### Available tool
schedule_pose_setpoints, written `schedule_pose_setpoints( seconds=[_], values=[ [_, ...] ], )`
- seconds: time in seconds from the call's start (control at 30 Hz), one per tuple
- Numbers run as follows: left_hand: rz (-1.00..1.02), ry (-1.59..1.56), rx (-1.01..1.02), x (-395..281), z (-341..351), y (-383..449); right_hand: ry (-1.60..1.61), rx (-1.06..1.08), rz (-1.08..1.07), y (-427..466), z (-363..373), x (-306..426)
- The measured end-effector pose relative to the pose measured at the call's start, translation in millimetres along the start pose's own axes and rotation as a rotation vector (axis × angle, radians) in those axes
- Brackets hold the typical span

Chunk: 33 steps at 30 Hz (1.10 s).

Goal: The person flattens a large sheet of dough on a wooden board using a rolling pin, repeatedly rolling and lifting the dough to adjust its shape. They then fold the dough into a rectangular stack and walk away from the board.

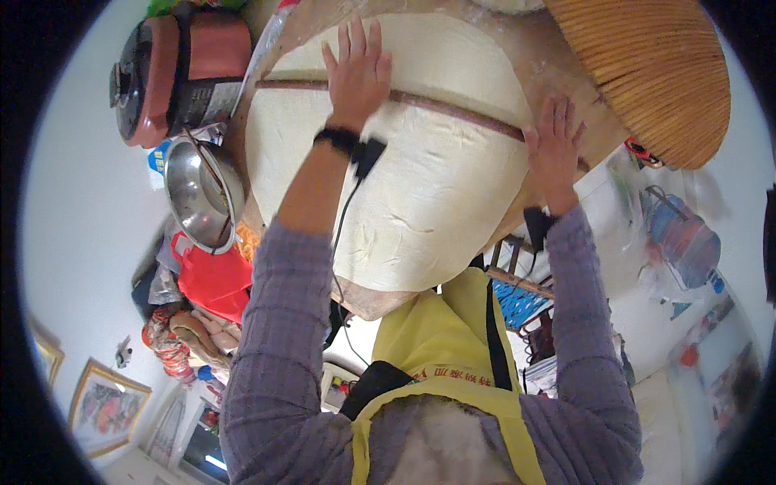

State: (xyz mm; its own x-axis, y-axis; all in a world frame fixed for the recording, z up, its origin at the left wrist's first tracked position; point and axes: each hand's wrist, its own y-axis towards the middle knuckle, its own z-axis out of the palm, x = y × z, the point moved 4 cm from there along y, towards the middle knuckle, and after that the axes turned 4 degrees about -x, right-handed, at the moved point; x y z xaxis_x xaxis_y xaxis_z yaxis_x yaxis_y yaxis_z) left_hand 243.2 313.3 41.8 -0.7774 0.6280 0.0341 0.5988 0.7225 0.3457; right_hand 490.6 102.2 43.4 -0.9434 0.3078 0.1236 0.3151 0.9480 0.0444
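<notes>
A large thin sheet of rolled dough (pixel 388 170) covers most of a wooden board (pixel 545 66), and its near edge reaches the board's near corner. Across the upper part of the sheet lies a long dark wooden rolling pin (pixel 454 110), slightly slanted. My left hand (pixel 359 76) rests flat over the pin left of its middle, fingers spread and pointing away from me. My right hand (pixel 555 136) is at the pin's right end, palm down with the fingers extended, by the dough's right edge. Neither hand is closed around the pin.
Left of the board stand a red and black electric cooker (pixel 163 79) and a steel bowl (pixel 200 194) with chopsticks or sticks in it. A red bag (pixel 212 279) lies below them. A ribbed, straw-coloured round mat or lid (pixel 661 73) is at the upper right. Cables hang from both wrists.
</notes>
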Motion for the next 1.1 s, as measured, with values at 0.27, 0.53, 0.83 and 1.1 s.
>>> schedule_pose_setpoints(
  seconds=[0.27, 0.53, 0.83, 1.1],
  values=[
    [-0.08, -0.175, 0.338, 15.3, -53.5, -144.2, 0.079, 0.298, -0.064, -132.3, -15.9, 45.8],
    [-0.071, 0.031, 0.18, 28.0, -28.8, -111.9, 0.015, 0.024, -0.033, -95.5, 7.0, 27.3],
    [-0.116, -0.131, 0.316, 31.7, -89.9, -197.8, 0.175, 0.125, 0.007, -187.2, -13.4, 62.3],
    [-0.207, -0.053, 0.29, 48.1, -72.7, -255.7, 0.014, 0.245, -0.002, -215.4, 5.9, 71.0]
  ],
)
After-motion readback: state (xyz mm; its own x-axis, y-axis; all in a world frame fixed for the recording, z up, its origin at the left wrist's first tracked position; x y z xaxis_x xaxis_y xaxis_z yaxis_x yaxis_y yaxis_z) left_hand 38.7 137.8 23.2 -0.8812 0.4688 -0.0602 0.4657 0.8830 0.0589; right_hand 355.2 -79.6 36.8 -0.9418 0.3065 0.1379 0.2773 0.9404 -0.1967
